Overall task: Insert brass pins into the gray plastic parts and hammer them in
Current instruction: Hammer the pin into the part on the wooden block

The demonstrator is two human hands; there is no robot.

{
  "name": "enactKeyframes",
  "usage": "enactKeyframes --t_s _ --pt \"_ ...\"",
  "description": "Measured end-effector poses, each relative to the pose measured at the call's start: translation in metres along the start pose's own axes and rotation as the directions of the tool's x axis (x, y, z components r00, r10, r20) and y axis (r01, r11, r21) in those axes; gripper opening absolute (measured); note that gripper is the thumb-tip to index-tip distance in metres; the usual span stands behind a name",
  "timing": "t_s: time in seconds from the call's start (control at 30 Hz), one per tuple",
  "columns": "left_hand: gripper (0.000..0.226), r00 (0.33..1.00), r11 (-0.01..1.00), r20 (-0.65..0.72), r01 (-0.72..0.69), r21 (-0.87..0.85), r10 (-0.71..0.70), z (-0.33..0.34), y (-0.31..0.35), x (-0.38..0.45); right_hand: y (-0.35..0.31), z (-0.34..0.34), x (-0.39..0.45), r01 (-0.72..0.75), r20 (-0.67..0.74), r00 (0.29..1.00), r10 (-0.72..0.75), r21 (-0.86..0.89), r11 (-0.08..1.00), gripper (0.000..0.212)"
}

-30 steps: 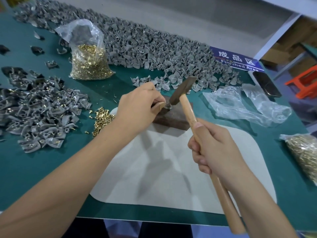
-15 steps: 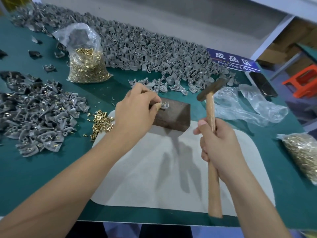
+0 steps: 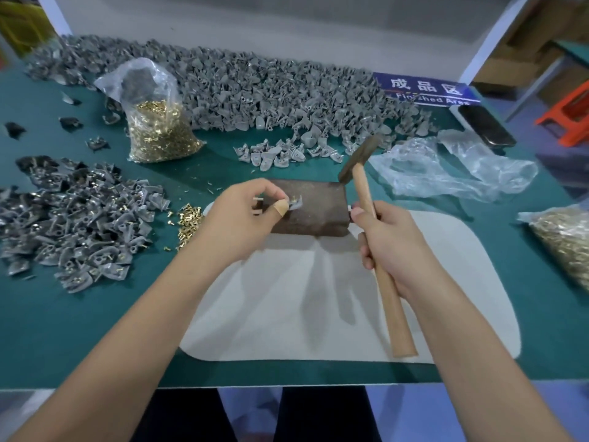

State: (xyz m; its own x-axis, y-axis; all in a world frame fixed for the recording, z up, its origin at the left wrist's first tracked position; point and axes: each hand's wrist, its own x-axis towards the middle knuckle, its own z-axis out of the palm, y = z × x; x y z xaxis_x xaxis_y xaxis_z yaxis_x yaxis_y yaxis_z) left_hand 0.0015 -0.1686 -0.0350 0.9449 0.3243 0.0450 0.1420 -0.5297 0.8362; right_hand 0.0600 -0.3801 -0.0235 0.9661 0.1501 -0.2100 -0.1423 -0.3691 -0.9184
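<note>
My left hand (image 3: 245, 215) pinches a small gray plastic part (image 3: 295, 204) with a brass pin in it, holding it on the dark metal block (image 3: 318, 212). A bandage wraps that thumb. My right hand (image 3: 389, 247) grips the wooden handle of a hammer (image 3: 361, 189). The hammer head (image 3: 360, 157) hangs above the block's far right corner, clear of the part. Loose brass pins (image 3: 188, 218) lie left of the block.
A heap of gray parts (image 3: 76, 218) lies at the left, a long pile (image 3: 255, 94) along the back. A bag of brass pins (image 3: 156, 122) stands behind, another (image 3: 567, 240) at the right edge. Crumpled plastic (image 3: 446, 167), a phone (image 3: 486, 126) and a blue sign (image 3: 427, 89) sit at the right. A white mat (image 3: 350, 298) covers the green table.
A second ago the hammer head was down at the part on the block. It swung up and right, and now tilts back toward the block. My left hand keeps holding the part.
</note>
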Motion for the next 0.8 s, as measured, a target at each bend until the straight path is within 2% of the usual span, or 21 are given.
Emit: enactKeyframes --t_s 0.07,0.1,0.17,0.27,0.4,0.5,0.6,0.73,0.8 --pt "0.007 0.994 0.978 -0.087 -0.047 0.203 0.065 -0.002 0.001 -0.005 -0.003 -0.003 -0.011 0.027 -0.005 1.000 -0.027 -0.106 0.994 0.029" --pt "0.006 0.983 0.954 -0.117 -0.104 0.281 0.142 -0.002 0.003 -0.006 -0.006 -0.005 -0.017 0.020 0.000 1.000 -0.020 -0.092 0.996 0.033" --pt "0.010 0.959 0.893 -0.095 -0.208 0.398 0.266 -0.001 0.010 -0.008 -0.015 -0.009 -0.032 -0.002 0.033 0.999 0.003 -0.011 1.000 0.037" --pt "0.011 0.947 0.825 -0.049 -0.250 0.506 0.317 0.002 0.019 -0.010 -0.032 -0.015 -0.055 0.044 0.100 0.994 -0.046 0.021 0.999 0.036" --pt "0.013 0.939 0.846 -0.059 -0.277 0.455 0.339 0.004 0.020 -0.011 -0.046 -0.016 -0.077 0.139 0.170 0.974 -0.153 0.094 0.986 0.038" --pt "0.015 0.941 0.860 -0.064 -0.273 0.432 0.331 0.007 0.018 -0.011 -0.041 -0.004 -0.085 0.129 0.213 0.966 -0.147 0.099 0.987 0.042" --pt "0.011 0.951 0.866 -0.077 -0.236 0.441 0.298 0.007 0.018 -0.011 -0.032 0.004 -0.087 0.061 0.247 0.966 -0.079 0.079 0.995 0.051" --pt "0.012 0.948 0.861 -0.092 -0.234 0.450 0.306 0.008 0.017 -0.011 -0.029 0.003 -0.088 0.100 0.212 0.970 -0.119 0.097 0.990 0.040" --pt "0.011 0.946 0.858 -0.115 -0.218 0.465 0.303 0.009 0.017 -0.012 -0.027 0.004 -0.088 0.090 0.227 0.968 -0.112 0.104 0.990 0.042"
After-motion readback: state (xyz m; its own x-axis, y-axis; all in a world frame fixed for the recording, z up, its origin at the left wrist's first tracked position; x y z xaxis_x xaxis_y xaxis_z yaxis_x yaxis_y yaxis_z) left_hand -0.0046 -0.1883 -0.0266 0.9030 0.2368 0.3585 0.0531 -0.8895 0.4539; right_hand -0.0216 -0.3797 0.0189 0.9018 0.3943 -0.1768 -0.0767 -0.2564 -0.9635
